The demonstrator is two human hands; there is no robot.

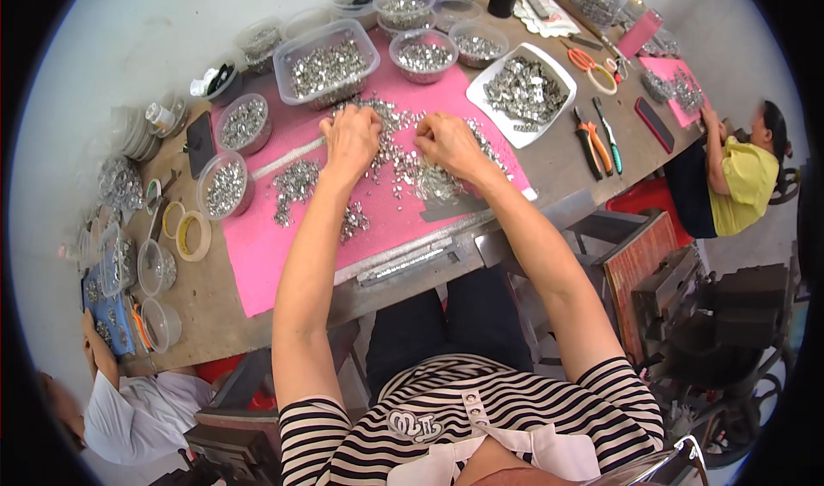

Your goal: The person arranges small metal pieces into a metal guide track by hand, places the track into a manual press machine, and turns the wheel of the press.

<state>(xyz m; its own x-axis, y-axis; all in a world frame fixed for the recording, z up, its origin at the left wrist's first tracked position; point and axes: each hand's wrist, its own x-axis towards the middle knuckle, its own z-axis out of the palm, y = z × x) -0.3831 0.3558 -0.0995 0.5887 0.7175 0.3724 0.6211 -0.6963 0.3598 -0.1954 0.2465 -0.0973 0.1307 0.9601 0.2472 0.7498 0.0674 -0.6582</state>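
Small shiny metal pieces (390,155) lie scattered and heaped over a pink mat (266,284) on the bench before me. My left hand (354,138) is over the far part of the scatter, its fingers curled down among the pieces. To its right, my right hand (451,145) has thumb and fingers drawn together at the edge of the pieces. Whatever either hand pinches is too small or hidden to name. Separate heaps (296,181) of similar pieces sit left of my left forearm. Paler flat pieces (438,185) lie just below my right hand.
A square plastic tub (287,91), several round tubs (249,147) and a white dish (566,91) of metal parts surround the mat. Pliers (590,147), a phone (654,125) and tape rolls (196,237) lie around. Two people sit at the bench, one at each side.
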